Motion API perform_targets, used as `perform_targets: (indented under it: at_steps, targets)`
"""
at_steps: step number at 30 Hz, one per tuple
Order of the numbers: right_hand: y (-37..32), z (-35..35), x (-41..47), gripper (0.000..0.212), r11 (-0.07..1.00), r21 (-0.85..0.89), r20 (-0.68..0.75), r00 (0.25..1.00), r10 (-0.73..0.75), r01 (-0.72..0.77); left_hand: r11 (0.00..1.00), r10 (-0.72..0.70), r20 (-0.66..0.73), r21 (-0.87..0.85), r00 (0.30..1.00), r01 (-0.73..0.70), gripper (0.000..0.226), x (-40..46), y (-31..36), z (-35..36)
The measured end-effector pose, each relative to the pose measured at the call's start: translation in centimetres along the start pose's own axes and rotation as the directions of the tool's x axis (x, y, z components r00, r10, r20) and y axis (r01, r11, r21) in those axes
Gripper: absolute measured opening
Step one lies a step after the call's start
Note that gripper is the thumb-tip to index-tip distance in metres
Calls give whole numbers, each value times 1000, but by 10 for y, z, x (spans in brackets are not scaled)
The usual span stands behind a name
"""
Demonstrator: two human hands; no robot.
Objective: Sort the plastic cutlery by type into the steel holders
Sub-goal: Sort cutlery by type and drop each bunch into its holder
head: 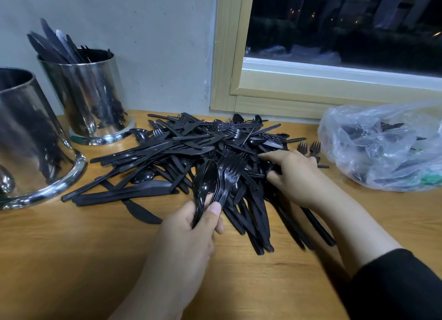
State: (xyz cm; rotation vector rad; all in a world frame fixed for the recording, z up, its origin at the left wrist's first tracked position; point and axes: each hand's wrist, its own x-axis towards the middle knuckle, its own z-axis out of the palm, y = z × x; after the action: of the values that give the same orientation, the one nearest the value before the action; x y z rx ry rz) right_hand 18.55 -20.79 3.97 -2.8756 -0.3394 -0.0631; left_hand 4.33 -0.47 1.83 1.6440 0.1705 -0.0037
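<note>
Several spoons and forks sit pinched in the left hand mid-desk; the right hand curls into the cutlery pile, grasp unclear.

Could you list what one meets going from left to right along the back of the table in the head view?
Near steel holder → steel holder with knives → pile of black cutlery → two loose forks → clear plastic bag.
</note>
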Motion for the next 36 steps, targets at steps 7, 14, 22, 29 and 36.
perform_targets:
  at_steps: [7, 14, 22, 29, 36]
  targets:
    - [1, 4, 1, 47, 1000, -12, 40, 999, -25, 25, 1000, 15, -4, 28, 1000, -15, 38, -1, 0, 3]
    - [15, -2, -1, 57, 996, -6, 125, 988, -91, 92, 1000, 12, -21, -22, 1000, -12, 36, 1, -2, 0]
    - [23, -1, 1, 45, 986, 22, 64, 984, -167, 166, 999, 15, -21, -30, 1000, -16, 39, 3, -4, 0]
    - [28, -6, 1, 18, 971, 34, -250, 943, -221, 237, 999, 22, -48, -34, 999, -24, 38, 5, -5, -1]
    - [34, -26, -5, 15, 952, 156, -363, 912, -191, 262, 998, 46, -105, -26, 993, -49, 38, 4, -5, -5]
